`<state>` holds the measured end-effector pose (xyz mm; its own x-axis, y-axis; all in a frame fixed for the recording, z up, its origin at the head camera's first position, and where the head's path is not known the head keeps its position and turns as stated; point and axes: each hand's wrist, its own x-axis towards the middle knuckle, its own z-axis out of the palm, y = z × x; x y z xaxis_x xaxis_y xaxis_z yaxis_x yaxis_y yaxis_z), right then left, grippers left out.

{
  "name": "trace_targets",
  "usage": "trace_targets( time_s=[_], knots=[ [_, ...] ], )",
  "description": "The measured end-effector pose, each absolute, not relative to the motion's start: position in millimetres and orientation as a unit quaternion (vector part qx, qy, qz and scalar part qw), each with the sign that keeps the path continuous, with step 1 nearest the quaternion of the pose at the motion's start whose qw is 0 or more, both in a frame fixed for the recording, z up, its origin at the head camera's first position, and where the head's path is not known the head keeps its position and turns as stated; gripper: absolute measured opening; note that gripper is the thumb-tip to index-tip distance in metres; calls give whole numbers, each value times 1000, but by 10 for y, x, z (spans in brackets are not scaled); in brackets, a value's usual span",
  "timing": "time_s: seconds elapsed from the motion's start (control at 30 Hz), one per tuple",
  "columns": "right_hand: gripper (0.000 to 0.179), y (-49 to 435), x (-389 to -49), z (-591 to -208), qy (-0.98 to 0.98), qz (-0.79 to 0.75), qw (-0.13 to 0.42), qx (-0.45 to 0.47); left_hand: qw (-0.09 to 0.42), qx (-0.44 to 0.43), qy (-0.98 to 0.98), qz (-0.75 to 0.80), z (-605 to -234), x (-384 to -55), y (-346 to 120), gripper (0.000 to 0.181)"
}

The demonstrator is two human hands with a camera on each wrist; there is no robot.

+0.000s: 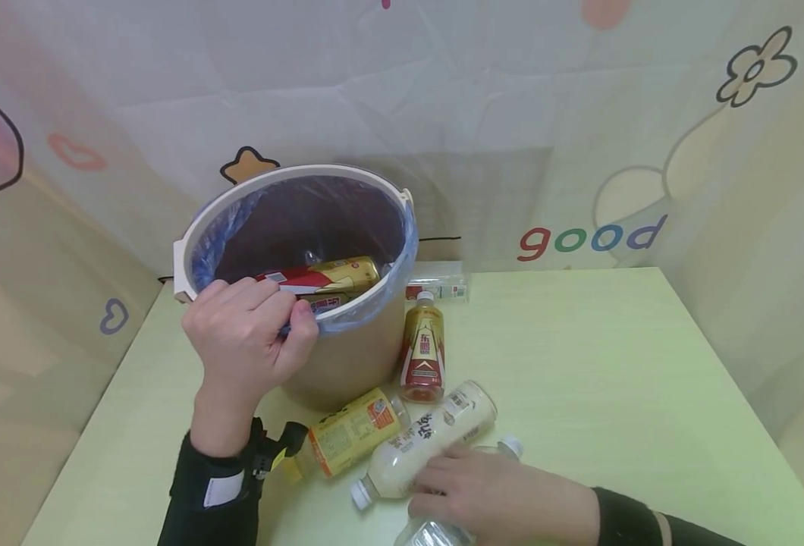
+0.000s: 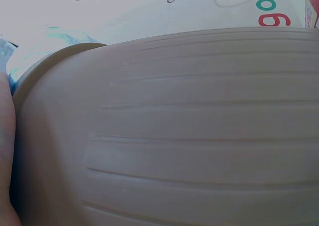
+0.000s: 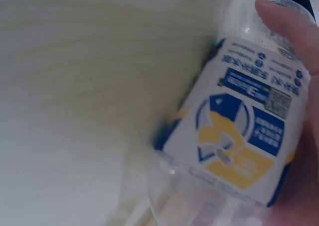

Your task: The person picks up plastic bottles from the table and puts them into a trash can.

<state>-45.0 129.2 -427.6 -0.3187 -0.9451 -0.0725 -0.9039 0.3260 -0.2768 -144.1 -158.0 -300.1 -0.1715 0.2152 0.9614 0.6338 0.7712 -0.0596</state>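
Observation:
My left hand [image 1: 245, 334] grips the near rim of a beige trash bin [image 1: 347, 368] lined with a blue plastic bag [image 1: 402, 258]. Inside the bin lies a bottle with a red and gold label [image 1: 337, 275], among other items partly hidden. My right hand [image 1: 504, 493] holds a clear plastic bottle [image 3: 234, 116] with a white, blue and yellow label; its thumb lies along the bottle's upper part in the right wrist view. Just beyond that hand lies a bottle with a white label [image 1: 436, 436]. The left wrist view shows mostly the bin's ridged side.
A yellow-labelled bottle [image 1: 357, 432] lies in front of the bin. Beside the bin is a red and gold bottle [image 1: 424, 349], with a clear bottle [image 1: 453, 280] behind it at the table's back edge. A printed curtain [image 1: 484, 114] surrounds the pale green table [image 1: 613, 379].

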Motion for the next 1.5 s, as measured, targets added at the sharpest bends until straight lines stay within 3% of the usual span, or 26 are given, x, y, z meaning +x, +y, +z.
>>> trace_targets(
  time_s=[0.43,1.07,1.3,1.5],
  knots=[
    [52,1267,-456,-4328,799,-62,72,-593,577,-286,-743,-180,-2996,-1454,-1576,32],
    [57,1256,-438,-4282,794,-100,129,-586,576,-291,-742,-181,-3011,-1449,-1591,30],
    [56,1265,-474,-4097,798,-122,152,-570,574,-292,-743,-181,-3009,-1450,-1598,31],
    [64,1311,-596,-3703,820,-108,61,-558,577,-290,-742,-181,-3005,-1449,-1599,29]
  ],
)
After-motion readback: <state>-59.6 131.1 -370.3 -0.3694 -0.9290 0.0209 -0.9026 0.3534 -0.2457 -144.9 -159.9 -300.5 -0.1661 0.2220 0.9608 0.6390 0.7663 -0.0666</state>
